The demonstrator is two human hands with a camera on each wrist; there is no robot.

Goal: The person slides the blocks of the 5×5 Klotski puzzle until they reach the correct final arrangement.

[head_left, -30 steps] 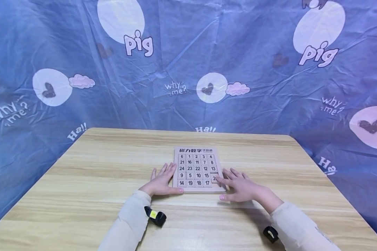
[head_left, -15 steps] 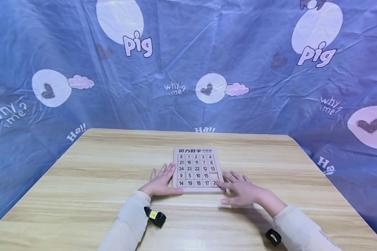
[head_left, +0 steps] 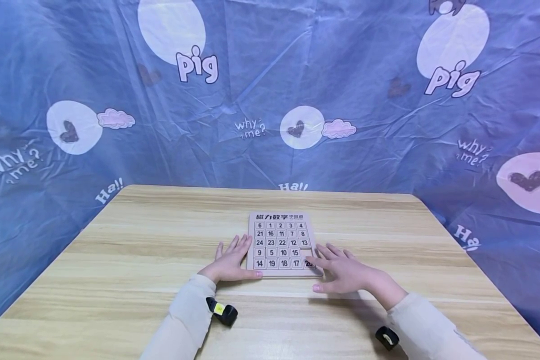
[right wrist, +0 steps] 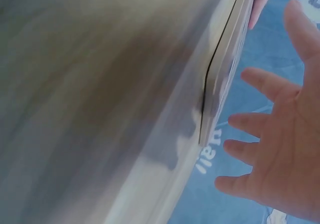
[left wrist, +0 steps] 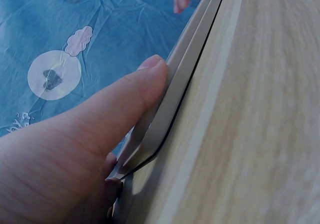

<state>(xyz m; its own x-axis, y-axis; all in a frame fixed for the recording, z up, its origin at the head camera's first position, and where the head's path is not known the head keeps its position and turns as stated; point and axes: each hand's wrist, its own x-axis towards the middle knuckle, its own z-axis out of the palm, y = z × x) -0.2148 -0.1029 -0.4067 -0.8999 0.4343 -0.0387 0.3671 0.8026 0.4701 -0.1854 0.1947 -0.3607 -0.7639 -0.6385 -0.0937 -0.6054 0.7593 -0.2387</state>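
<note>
Tile 20 (head_left: pixel 310 266) being seen lower than one second ago, now being framed in bottom-right corner of board (head_left: pixel 276 273). Board being borne flat by desk (head_left: pixel 378 225). By left hand (head_left: pixel 229 264), fingers extended, board's left side and near edge being touched, not grasped. Right hand (head_left: pixel 345 273) being held spread, released, index just above tile.

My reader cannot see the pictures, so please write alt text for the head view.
A person's left hand touches the lower left corner of a numbered sliding puzzle while the right hand reaches over its lower right corner, near an empty slot above tile 20. The puzzle lies on a wood-grain table before a blue printed cloth.
</note>
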